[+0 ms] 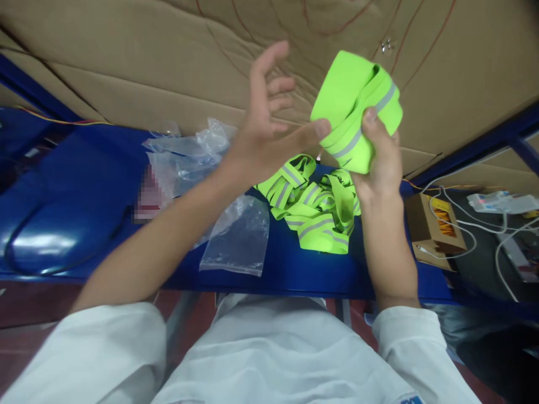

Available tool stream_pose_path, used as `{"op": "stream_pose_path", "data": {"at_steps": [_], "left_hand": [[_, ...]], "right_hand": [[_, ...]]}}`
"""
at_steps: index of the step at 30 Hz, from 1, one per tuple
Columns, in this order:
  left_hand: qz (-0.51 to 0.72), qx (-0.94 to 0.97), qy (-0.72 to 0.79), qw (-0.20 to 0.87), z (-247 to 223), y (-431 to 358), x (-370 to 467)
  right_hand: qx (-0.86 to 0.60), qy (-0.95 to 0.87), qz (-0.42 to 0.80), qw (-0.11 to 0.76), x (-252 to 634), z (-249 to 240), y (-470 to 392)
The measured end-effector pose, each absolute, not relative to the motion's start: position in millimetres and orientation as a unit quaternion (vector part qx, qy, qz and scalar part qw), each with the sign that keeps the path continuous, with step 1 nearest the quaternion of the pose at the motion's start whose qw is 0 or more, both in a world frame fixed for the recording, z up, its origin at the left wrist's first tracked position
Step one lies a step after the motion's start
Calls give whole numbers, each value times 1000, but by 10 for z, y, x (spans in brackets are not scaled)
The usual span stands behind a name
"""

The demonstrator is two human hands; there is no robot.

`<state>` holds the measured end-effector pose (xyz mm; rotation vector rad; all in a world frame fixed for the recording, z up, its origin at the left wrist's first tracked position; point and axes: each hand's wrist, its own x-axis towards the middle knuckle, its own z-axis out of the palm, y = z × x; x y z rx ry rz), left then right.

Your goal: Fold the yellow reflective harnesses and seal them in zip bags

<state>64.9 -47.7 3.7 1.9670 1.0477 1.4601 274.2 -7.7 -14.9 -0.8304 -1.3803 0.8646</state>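
Note:
A folded bundle of neon yellow-green reflective strap (pixel 343 92) with a grey stripe is held up above the table. My right hand (pixel 383 148) grips it from the right, its thumb pressed across the striped layers. My left hand (pixel 265 132) is open, fingers apart and partly curled. Its thumb tip meets the bundle's lower left edge. Below, a loose tangled heap of the same reflective straps (pixel 315 210) lies on the blue table (pixel 286 275).
Clear plastic bags (pixel 238 241) lie left of the heap, some behind my left forearm. At the right are an open cardboard box (pixel 435 224) with orange contents, white cables (pixel 475 241) and a white power strip (pixel 503 202). Brown cardboard sheeting (pixel 138 62) backs the table.

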Motion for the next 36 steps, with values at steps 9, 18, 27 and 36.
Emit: {"op": "stream_pose_path", "data": {"at_steps": [9, 18, 27, 36], "left_hand": [[31, 895, 445, 11, -942, -1993, -444], [258, 759, 582, 140, -1181, -2045, -57], [459, 699, 524, 162, -1141, -2151, 548], [464, 701, 527, 124, -1143, -2021, 640]], "right_hand": [[-447, -581, 328, 595, 3080, -548, -974], [-460, -619, 458, 442, 2746, -893, -2139], [-589, -517, 360, 506, 2646, -1274, -2128], [-484, -575, 491, 442, 3040, -1068, -2105]]}}
